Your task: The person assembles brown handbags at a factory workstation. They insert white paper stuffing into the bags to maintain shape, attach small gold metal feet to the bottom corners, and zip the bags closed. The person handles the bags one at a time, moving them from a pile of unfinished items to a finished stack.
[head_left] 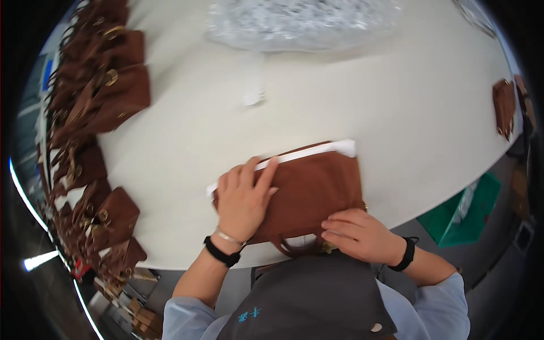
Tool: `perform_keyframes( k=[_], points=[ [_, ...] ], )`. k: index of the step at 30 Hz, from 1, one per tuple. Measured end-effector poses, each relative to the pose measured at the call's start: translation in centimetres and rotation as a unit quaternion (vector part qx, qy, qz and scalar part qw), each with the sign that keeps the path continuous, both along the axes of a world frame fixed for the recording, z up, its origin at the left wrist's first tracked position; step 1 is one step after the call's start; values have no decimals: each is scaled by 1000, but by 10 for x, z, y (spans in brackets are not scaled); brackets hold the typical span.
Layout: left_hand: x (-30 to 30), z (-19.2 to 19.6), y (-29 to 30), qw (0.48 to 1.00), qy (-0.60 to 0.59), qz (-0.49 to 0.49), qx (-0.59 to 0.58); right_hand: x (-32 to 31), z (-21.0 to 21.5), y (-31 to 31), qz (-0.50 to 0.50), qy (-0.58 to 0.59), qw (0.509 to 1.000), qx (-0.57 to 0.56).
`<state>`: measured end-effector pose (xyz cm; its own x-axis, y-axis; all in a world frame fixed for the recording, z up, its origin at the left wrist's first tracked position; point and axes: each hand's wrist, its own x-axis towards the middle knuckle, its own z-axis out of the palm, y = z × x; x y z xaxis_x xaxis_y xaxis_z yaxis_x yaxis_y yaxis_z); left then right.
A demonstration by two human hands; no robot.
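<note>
Flat: brown bag (317, 190) (white paper (340, 148) inside)

Bag (317, 192) at near table (396, 113) edge, atop paper sheet (340, 147), left hand (243, 198) on bag's left part, right hand (360, 235) at its near edge, row of bags (96, 130) far left, plastic wrap (300, 22) at far side.

A brown folded bag (309, 190) lies on white paper (340, 148) at the near edge of a white counter (396, 102). The left hand (242, 198) presses flat on it; the right hand (357, 233) grips its lower edge at 5 o'clock. More brown bags (96, 90) line the counter at 9 o'clock, clear plastic wrap (300, 22) at 12.
</note>
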<state>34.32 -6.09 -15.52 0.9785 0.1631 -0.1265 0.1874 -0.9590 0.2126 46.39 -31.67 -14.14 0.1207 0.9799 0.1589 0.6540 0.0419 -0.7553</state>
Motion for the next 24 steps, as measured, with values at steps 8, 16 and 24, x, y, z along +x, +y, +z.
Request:
perform_keyframes(
  k=[8,16,24],
  points=[
    [-18,-6,3,994,-33,69,-73,-22,35,130,27,-244,949,-195],
    [-43,-34,6,945,-314,62,-62,-6,-44,165,77,-201,970,-117],
    [-193,-17,-45,891,-350,198,-208,0,-8,168,90,-180,962,-183]
  ],
)
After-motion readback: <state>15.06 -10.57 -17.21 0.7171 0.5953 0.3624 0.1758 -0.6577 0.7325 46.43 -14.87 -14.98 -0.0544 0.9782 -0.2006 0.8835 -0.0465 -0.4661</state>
